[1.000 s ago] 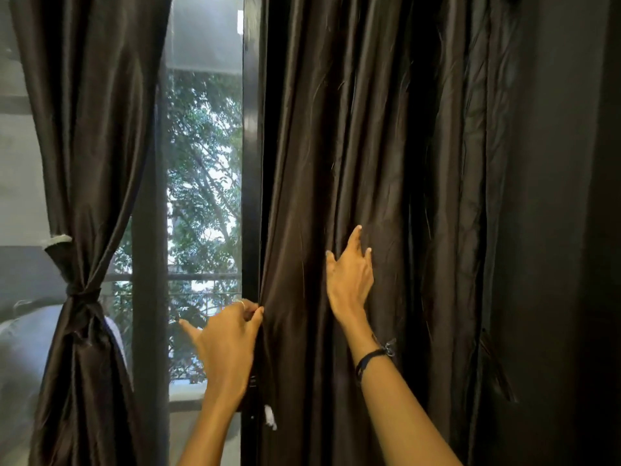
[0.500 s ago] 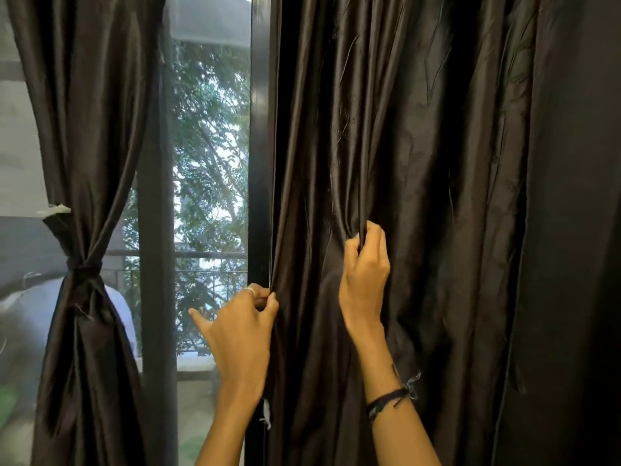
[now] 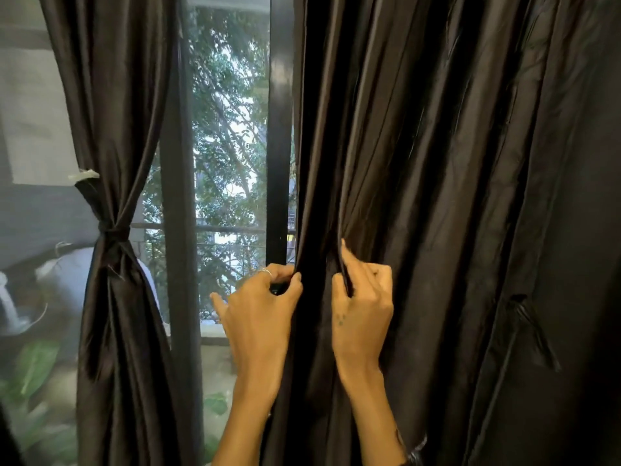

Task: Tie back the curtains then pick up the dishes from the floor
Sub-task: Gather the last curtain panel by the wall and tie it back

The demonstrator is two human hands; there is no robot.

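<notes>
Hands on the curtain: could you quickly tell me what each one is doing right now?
Left hand: pinches the edge of the right curtain.
Right hand: grips a fold of it.

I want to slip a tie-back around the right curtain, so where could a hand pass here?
One open gap: the glass strip between the tied dark satin left curtain and the loose dark satin right curtain, split by the black window frame post. Around the right curtain's edge it is crowded: the left hand pinches the edge and the right hand grips folds.
</notes>
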